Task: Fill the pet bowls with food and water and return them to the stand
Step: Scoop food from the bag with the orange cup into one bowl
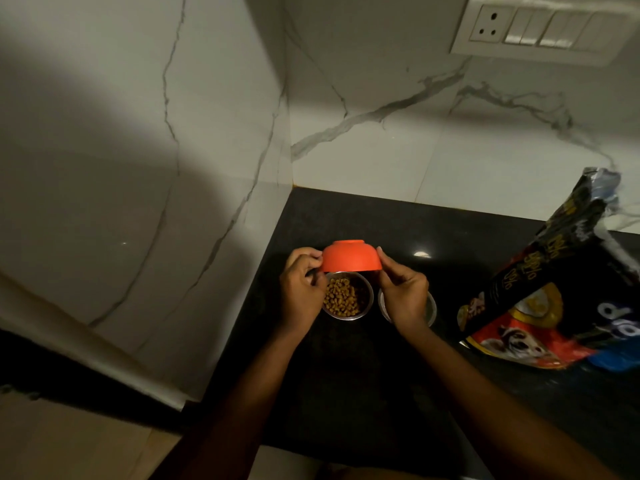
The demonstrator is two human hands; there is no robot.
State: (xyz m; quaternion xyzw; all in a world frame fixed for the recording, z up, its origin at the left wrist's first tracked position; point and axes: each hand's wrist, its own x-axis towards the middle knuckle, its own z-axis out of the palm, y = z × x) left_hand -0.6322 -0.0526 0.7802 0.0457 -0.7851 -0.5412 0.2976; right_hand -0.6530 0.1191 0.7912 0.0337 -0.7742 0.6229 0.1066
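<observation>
Two hands point(304, 289) point(403, 294) upend orange bowl point(351, 256) beside food bag point(554, 282).

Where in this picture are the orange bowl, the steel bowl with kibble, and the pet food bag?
orange bowl point(351, 257): head view, its upturned outer wall.
steel bowl with kibble point(370, 299): head view, right rim.
pet food bag point(554, 292): head view, printed front.

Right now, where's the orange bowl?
Orange bowl: upside down, held by both hands above the kibble bowl, near the counter's left corner.
</observation>
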